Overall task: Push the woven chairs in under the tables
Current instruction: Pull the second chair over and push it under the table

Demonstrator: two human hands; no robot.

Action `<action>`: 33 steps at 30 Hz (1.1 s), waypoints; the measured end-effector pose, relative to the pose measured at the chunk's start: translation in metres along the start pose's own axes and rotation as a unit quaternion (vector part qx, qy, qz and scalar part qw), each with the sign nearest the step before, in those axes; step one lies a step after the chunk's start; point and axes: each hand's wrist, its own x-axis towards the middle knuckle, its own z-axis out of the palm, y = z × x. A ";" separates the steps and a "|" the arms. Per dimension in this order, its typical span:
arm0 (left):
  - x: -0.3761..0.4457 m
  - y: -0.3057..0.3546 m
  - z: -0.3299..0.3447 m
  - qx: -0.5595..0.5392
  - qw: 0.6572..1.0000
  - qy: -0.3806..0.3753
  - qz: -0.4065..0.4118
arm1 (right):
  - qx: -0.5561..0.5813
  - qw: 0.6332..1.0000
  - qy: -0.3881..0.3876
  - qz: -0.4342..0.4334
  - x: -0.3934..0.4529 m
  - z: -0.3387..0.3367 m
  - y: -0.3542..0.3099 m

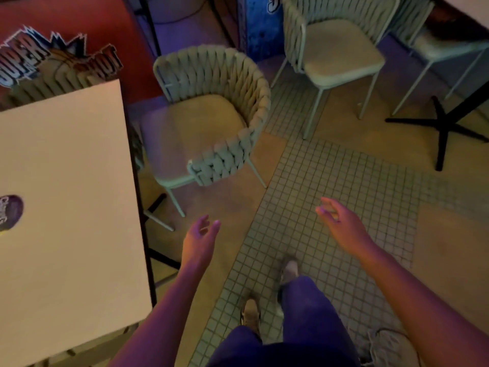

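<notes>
Both hands, left (199, 238) and right (337, 221), open, empty. Centre-frame chair (211, 112) probably angled: pushing may jam it against table (66, 181).

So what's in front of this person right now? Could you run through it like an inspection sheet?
Surface: pale square table at left, bare but for a dark round logo near its edge.
Job's things: nearest woven chair stands beside the table, seat wholly out in the open; second woven chair further back, also pulled out; a third chair sits partly beneath the table at top right.
Clutter: nothing seen on the tiled floor.
Hands: left hand and right hand both open, empty, touching nothing.
Cables: nothing seen.
Surroundings: red arcade cabinet, black cross-shaped table base, dim coloured lighting.
</notes>
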 end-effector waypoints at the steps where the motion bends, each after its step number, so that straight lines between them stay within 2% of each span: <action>1: 0.019 0.014 0.008 -0.004 1.000 0.013 0.001 | 0.008 1.000 0.004 -0.002 0.025 -0.010 -0.003; 6: 0.105 0.078 0.059 0.001 0.999 0.046 0.008 | 0.014 1.000 0.001 -0.024 0.164 -0.054 -0.020; 10: 0.146 0.113 0.105 -0.017 0.997 0.057 -0.050 | -0.017 0.998 -0.020 -0.053 0.257 -0.089 -0.040; 15: 0.199 0.158 0.138 -0.069 0.981 0.147 -0.104 | -0.046 0.993 -0.073 -0.075 0.362 -0.111 -0.074; 18: 0.240 0.182 0.143 -0.081 0.959 0.243 -0.124 | -0.077 0.984 -0.115 -0.108 0.429 -0.101 -0.101; 22: 0.310 0.204 0.143 -0.115 0.929 0.319 -0.147 | -0.104 0.971 -0.159 -0.146 0.522 -0.084 -0.147; 26: 0.374 0.224 0.137 -0.175 0.887 0.382 -0.191 | -0.137 0.949 -0.210 -0.192 0.612 -0.064 -0.207; 33: 0.416 0.252 0.127 -0.232 0.821 0.454 -0.257 | -0.184 0.899 -0.290 -0.271 0.702 -0.017 -0.302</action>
